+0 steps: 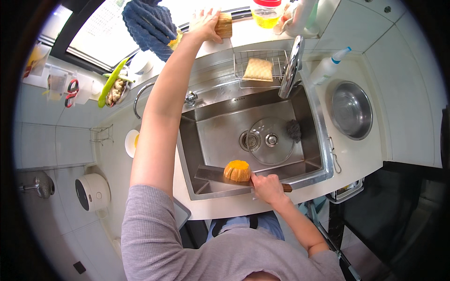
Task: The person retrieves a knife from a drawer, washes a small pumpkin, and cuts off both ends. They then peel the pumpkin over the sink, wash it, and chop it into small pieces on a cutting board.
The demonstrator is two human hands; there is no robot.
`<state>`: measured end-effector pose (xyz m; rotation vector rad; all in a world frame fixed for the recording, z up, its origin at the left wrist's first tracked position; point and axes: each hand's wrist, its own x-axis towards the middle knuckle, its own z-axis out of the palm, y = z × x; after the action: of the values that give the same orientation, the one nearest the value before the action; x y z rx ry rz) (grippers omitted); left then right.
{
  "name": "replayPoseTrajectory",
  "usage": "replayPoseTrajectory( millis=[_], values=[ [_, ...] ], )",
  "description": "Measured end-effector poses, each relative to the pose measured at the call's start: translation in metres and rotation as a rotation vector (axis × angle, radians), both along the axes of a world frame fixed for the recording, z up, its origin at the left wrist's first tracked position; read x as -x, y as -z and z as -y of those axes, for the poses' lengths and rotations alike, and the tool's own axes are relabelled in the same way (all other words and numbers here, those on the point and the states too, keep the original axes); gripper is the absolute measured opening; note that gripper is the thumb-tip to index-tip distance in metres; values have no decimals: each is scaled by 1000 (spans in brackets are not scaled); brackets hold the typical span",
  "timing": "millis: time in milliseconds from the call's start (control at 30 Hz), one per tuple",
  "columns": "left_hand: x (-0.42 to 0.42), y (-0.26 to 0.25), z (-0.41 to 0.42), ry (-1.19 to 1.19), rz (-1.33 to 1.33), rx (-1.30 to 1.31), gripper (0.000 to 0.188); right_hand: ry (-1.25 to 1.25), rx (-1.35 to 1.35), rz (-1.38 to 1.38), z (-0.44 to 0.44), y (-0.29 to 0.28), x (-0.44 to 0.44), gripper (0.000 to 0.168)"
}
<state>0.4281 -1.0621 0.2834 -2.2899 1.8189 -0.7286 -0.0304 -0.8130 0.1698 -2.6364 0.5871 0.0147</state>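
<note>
My left hand (205, 26) reaches far out to the window sill, fingers spread, against the left side of a wood-grain block (225, 26). Whether it grips the block is unclear. Near the sink's front edge, my right hand (269, 188) holds a broad-bladed kitchen knife (209, 173) by its wooden handle, blade pointing left. A cut pumpkin piece (237, 171) with orange flesh on top rests on the flat of the blade. Beneath lies the stainless steel sink (221, 140), holding a clear glass lid (270, 154) and a dark scouring pad (293, 130).
A chrome faucet (291, 68) arches over the sink beside a wire rack (242, 59) with a sponge (258, 69). To the right stand a steel bowl (351, 110) and a spray bottle (325, 70). A white bowl (130, 143) sits left. A blue towel (149, 28) hangs by the window.
</note>
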Motion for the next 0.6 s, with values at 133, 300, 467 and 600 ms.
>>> replayPoseTrajectory(
  millis=[133, 300, 467, 600],
  values=[
    [4, 3, -14, -13, -42, 15, 106, -9, 21, 14, 9, -2, 1, 6],
    [29, -21, -68, 39, -227, 99, 99, -49, 153, 12, 9, 1, -3, 10],
    [153, 9, -145, 524, -999, -278, 89, -98, 421, 5, 17, -14, 11, 31],
    [223, 24, -270, 637, -1087, -597, 94, -200, 534, -27, 20, -51, 12, 33]
  ],
)
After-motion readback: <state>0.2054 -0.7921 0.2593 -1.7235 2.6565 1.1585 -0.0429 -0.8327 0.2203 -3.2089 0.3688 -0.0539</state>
